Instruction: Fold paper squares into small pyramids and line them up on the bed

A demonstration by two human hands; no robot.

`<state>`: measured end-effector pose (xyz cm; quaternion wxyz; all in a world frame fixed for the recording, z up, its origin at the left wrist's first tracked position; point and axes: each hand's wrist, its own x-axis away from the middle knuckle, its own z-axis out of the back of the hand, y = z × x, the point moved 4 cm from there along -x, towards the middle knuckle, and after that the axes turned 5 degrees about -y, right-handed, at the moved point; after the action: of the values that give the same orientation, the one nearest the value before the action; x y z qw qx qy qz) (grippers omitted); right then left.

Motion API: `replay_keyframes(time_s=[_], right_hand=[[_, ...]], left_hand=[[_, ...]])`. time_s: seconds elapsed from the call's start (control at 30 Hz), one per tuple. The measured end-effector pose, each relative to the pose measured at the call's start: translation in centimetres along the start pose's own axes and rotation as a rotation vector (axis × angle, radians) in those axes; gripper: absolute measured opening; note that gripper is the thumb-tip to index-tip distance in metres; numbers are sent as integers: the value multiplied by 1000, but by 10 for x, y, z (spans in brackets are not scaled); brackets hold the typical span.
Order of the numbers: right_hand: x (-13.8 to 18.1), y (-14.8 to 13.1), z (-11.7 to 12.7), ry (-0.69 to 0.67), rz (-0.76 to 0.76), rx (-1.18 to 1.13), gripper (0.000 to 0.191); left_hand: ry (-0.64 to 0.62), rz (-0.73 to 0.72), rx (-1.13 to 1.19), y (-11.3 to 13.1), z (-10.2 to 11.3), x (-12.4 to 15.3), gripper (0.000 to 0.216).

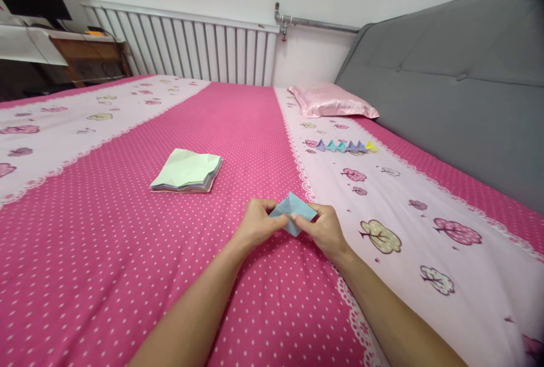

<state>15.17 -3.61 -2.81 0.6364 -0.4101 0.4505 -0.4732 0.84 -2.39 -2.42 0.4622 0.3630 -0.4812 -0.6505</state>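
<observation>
Light blue folded paper (293, 213) held low over the pink polka-dot bedspread (127, 254), pinched from both sides. Left hand (256, 222) grips its left edge between thumb and fingertips; right hand (323, 227) grips the right edge the same way, thumb on top. Paper shows a pointed, kite-like shape, one tip up, one down. Both forearms reach in from the bottom of the view. Stack of coloured paper sheets (187, 171), pale green on top, lies on the bedspread well apart to the left and beyond the hands. Row of small folded paper pieces (345, 146), purple, teal, yellow, sits on the pale printed strip further right. Pink satin pillow (331, 101) beside the grey padded headboard (459, 84). White radiator (182, 47) along the far wall.
</observation>
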Motion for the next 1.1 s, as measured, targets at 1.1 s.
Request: replay_keyframes(time_s=[1.1], right_hand=[[-3, -1, -2, 62, 6, -407, 31]], left_hand=[[-107, 124, 536, 2, -5, 2, 32]])
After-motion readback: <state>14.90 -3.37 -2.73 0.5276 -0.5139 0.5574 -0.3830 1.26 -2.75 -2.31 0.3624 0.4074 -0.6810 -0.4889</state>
